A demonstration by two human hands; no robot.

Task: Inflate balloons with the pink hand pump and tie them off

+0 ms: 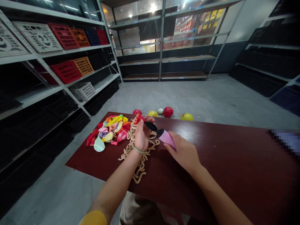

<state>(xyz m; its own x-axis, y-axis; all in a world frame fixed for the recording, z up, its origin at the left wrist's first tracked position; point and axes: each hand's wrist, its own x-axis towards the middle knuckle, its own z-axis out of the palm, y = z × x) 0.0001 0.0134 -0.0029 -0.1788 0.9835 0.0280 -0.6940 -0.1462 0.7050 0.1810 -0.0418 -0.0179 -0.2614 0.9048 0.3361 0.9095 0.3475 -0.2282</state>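
My left hand (142,137) is closed around a red balloon (138,118) that looks limp. That balloon sits at the black tip of a pink hand pump (167,139). The fingers partly hide where tip and balloon meet, so I cannot tell how far one is over the other. Wrapped round the pump's pink body is my right hand (186,154). Beige curly cords (140,170) lie tangled on the table beneath and around my left wrist. To their left spreads a pile of flat, many-coloured balloons (112,128).
The dark red table (211,168) extends to the right. Beyond its far edge, inflated balloons, including a red one (168,111) and a yellow one (187,117), rest on the floor. Shelves with plastic crates (67,71) stand left; more shelving (187,75) stands behind.
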